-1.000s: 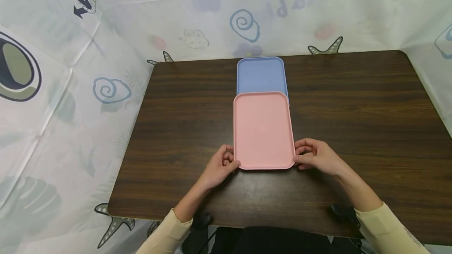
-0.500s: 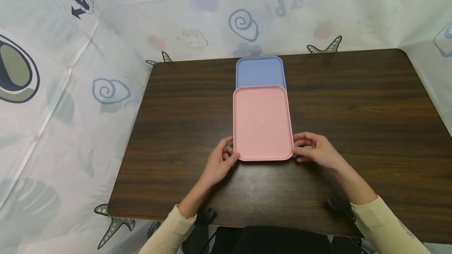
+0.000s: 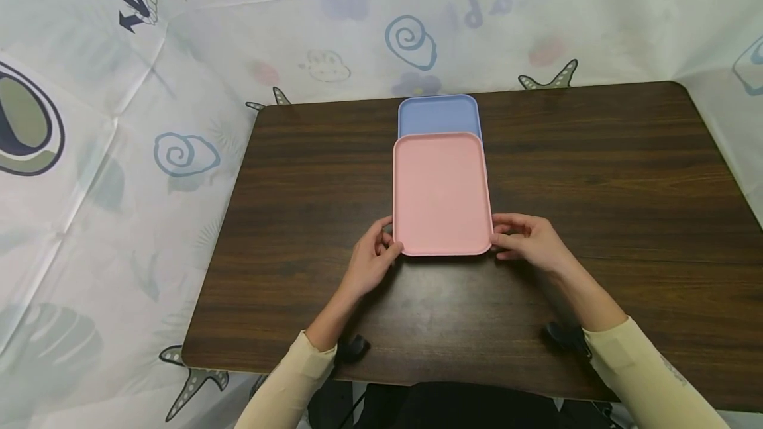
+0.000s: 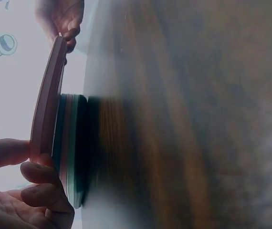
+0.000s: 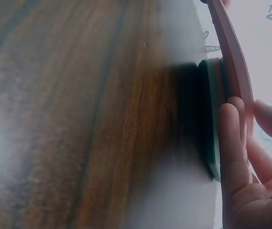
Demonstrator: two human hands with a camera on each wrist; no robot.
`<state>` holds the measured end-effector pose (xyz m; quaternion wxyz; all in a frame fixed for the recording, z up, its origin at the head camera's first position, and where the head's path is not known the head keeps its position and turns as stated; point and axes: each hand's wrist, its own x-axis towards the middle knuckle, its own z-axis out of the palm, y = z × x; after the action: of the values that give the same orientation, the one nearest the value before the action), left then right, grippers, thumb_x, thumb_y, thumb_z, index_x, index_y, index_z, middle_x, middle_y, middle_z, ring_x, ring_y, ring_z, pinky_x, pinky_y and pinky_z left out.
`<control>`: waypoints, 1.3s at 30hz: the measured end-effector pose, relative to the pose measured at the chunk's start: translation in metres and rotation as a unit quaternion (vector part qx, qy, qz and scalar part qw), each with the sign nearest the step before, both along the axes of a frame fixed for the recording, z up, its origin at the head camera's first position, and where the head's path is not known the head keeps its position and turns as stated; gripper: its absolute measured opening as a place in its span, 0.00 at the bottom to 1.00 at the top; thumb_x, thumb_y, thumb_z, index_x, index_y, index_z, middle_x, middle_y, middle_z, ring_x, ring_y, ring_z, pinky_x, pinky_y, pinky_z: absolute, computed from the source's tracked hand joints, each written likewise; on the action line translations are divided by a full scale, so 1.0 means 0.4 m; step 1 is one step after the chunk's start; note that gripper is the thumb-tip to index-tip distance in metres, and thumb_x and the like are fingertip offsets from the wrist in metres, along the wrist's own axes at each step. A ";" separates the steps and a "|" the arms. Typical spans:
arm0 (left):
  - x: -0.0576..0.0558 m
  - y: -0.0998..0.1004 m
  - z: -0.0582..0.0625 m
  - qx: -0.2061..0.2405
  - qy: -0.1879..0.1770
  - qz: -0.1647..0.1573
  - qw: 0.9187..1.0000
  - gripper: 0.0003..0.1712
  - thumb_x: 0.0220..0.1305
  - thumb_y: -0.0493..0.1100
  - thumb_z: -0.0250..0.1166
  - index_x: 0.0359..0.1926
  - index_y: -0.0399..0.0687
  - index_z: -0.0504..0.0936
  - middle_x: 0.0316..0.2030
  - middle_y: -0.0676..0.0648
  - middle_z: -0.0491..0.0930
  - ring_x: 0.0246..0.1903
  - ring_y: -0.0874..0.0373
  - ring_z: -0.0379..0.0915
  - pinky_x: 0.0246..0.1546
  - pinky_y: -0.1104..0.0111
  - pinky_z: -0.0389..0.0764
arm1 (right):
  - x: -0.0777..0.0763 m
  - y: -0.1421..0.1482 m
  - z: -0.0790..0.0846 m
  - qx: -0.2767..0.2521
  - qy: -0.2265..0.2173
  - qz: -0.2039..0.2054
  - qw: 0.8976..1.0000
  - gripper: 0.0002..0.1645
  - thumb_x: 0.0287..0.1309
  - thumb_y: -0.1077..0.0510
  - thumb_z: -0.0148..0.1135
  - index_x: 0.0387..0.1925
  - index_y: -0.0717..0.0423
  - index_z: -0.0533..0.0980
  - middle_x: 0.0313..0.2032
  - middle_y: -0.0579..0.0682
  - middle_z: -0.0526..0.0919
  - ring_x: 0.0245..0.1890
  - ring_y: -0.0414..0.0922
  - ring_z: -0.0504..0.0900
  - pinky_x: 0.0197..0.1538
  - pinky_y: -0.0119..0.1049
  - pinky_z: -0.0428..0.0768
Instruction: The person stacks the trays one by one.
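Both hands hold a pink tray [image 3: 442, 194] by its near corners in the head view. My left hand [image 3: 369, 260] pinches the left side, thumb on top and fingers curled beneath, as the left wrist view shows. On the opposite side my right hand [image 3: 530, 240] grips the rim between thumb and fingers. Partly covered by the pink tray, a blue tray [image 3: 439, 114] lies farther back. The wrist views reveal that it tops a stack, with a pinkish layer and a green tray [image 4: 74, 143] below. The held tray slants over this stack.
A dark wooden table [image 3: 614, 171] carries the stack near its far edge. Behind and to the left hangs a white printed cloth [image 3: 250, 18]. Dark wrist straps with cameras sit below both sleeves [image 3: 632, 356].
The pink tray has moved away from the person, toward the table's far edge, and covers more of the blue tray. Both hands have travelled with it, keeping their hold.
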<state>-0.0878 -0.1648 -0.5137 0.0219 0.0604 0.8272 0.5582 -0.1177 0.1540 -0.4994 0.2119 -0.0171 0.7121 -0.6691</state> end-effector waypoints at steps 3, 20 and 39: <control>-0.012 0.002 0.000 -0.001 0.002 0.004 1.000 0.28 0.63 0.34 0.64 0.64 0.39 0.71 0.26 0.47 0.77 0.15 0.62 0.65 0.16 0.72 0.66 | -0.008 -0.003 0.004 -0.003 0.003 -0.006 1.000 0.32 0.61 0.65 0.65 0.63 0.74 0.67 0.44 0.62 0.75 0.35 0.41 0.86 0.39 0.42 0.83; -0.085 0.015 0.008 -0.051 0.023 0.051 0.997 0.29 0.62 0.36 0.62 0.66 0.41 0.73 0.31 0.46 0.76 0.18 0.62 0.67 0.22 0.71 0.69 | -0.063 -0.028 0.007 -0.021 0.033 -0.054 0.998 0.28 0.61 0.66 0.65 0.61 0.72 0.71 0.39 0.53 0.78 0.33 0.41 0.85 0.38 0.40 0.83; -0.161 0.021 0.016 -0.076 0.026 0.049 0.996 0.29 0.64 0.39 0.60 0.67 0.42 0.72 0.32 0.46 0.77 0.19 0.60 0.70 0.22 0.70 0.72 | -0.121 -0.037 0.015 -0.033 0.036 -0.081 0.995 0.27 0.61 0.68 0.63 0.61 0.72 0.70 0.37 0.50 0.79 0.32 0.38 0.84 0.36 0.36 0.83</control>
<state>-0.1523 -0.1566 -0.5072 -0.0226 0.0320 0.8693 0.4927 -0.1659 0.1393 -0.4933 0.1303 0.0099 0.6961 -0.7060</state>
